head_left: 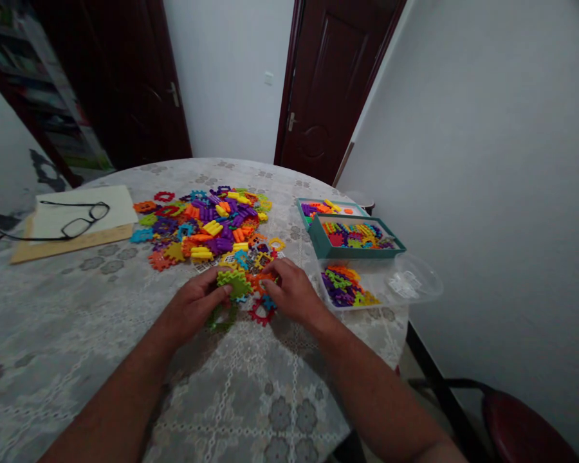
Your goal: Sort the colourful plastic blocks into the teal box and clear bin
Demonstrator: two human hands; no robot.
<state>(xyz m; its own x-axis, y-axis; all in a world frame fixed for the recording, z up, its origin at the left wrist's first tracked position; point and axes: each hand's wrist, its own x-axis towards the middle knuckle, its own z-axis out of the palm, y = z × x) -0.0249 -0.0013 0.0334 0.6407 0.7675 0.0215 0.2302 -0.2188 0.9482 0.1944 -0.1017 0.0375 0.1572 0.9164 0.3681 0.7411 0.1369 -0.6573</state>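
Observation:
My left hand (pixel 193 305) is closed on a lime-green gear-shaped toy piece (pixel 235 283), pinched between thumb and fingers. Close beside it, my right hand (pixel 292 289) has its thumb and fingers bent together at an orange gear piece (pixel 257 283); its fingertips partly hide that piece. Below the hands lie a red gear ring (pixel 260 313) and a darker green ring (pixel 222 317). Just beyond them spreads a heap of plastic building pieces (pixel 217 222) in purple, yellow, orange, blue and green.
At the right stand a teal box (pixel 323 241) of sorted pieces, another teal-edged tray (pixel 305 207) behind it, and a clear plastic container (pixel 335 305) with pieces in front. Black glasses (pixel 77 225) rest on papers (pixel 120 199) at the left. A patterned cloth (pixel 212 411) covers the round table.

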